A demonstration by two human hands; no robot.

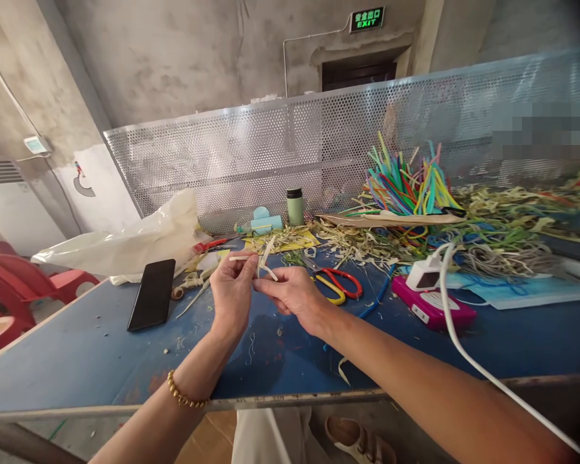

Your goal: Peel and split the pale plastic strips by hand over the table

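Above the blue table (77, 361), my left hand (232, 290) and my right hand (292, 293) meet, both pinched on pale thin strips (263, 261) that cross between my fingertips. The strips stick up and out to the left. A bead bracelet (183, 394) circles my left wrist. Red and yellow scissors (338, 282) lie on the table just beyond my right hand.
A black phone (152, 293) lies to the left, near a white plastic bag (140, 241). A pink power bank (432, 306) with a white charger and cable (464, 351) sits at right. Coloured strips (408, 183) and scraps pile against a perforated metal screen (270, 154). A green bottle (294, 206) stands behind.
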